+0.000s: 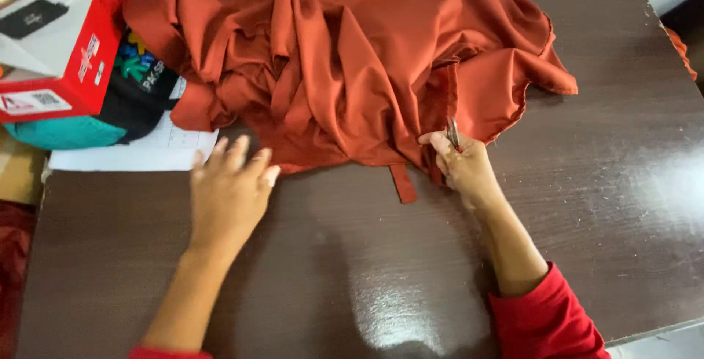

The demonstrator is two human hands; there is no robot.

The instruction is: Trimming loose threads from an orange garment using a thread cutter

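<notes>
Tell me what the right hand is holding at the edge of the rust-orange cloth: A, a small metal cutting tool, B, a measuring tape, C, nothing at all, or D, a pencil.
A: the right hand is closed around a small metal cutting tool, whose blades stick up against the hem of the rust-orange cloth.
</notes>
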